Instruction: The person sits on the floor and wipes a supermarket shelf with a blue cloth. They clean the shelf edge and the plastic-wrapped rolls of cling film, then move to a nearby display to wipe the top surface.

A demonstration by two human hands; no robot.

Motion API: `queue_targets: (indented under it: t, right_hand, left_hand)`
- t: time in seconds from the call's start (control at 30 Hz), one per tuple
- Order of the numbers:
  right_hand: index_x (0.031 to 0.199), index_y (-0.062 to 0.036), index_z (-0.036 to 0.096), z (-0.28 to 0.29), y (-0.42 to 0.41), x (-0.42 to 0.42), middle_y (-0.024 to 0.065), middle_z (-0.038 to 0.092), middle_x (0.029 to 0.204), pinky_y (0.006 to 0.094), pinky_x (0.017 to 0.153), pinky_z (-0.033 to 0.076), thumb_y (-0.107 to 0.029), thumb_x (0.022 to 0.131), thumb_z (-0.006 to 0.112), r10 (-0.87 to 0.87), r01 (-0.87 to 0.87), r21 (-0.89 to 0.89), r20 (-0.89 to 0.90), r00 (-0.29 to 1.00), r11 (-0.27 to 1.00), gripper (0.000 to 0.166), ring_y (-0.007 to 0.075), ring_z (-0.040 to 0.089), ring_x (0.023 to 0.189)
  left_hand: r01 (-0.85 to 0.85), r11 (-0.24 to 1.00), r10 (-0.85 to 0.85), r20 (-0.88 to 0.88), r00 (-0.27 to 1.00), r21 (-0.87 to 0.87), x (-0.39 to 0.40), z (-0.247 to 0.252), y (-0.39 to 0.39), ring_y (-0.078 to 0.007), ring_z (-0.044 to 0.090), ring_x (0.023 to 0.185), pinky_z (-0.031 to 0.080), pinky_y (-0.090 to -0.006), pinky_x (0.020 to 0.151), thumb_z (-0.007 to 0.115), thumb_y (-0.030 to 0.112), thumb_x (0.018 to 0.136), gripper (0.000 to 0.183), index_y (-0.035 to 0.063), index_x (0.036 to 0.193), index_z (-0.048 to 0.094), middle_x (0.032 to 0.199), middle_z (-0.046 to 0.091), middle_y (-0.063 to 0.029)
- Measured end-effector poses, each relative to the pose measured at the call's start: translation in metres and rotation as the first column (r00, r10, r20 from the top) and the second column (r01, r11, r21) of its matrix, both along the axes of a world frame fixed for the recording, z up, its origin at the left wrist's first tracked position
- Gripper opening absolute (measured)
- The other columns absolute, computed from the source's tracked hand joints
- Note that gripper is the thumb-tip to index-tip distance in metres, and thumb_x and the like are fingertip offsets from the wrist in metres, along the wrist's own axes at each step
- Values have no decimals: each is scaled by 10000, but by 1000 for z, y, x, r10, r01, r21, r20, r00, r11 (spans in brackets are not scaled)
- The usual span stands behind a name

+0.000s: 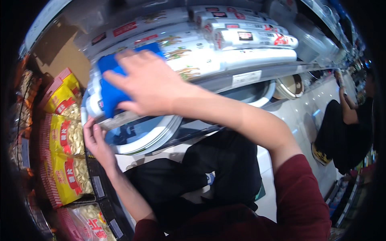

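Note:
My right hand (144,81) lies over a blue cloth (113,90), fingers spread, on top of plastic-wrapped white rolls (184,57) on a shelf. The cloth hangs over the ends of the rolls near the shelf's left corner. Whether my fingers grip it or only press on it cannot be made out. My left hand (96,140) is lower left, its fingertips at the shelf's front corner, beside the rim of stacked basins (150,140) on the level below. No object shows in my left hand, though part of its fingers is hidden.
Yellow bags of pale, flat dried food (64,138) stand in black crates at the left. A price tag (247,77) is on the shelf edge. Clear plastic containers (313,42) and a beige pot (289,87) are right. Another person (346,129) crouches in the aisle at far right.

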State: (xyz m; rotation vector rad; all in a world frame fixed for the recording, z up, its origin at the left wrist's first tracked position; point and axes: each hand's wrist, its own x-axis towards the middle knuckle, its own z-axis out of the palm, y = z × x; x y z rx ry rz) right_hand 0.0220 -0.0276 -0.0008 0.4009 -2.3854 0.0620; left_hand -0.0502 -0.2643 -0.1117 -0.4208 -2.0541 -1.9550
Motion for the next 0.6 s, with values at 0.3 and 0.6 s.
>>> queue_targets:
  t: [0.3,0.6]
  right_hand:
    - [1447,-131,529,5,79,60,279,563,1350,523,1048,447,-700,884,556,-369,366,176,-14,929,914,801,432,589,1214]
    - [1436,-29,511,25,7,-11,325,531,1354,514,1068,429,-766,848,508,-199,188,68,226,954,980,943,442,517,1290]
  left_hand:
    - [213,959,-250,-199,948,-189,35,18,21,-267,442,1359,371,-385,1110,598,266,1002,710,1,1559,247,1493,420,-201]
    - [-32,974,-83,-485,871,-224,14,65,31,-284,382,1428,230,-420,1201,523,248,995,570,-30,1478,404,1505,444,-186]
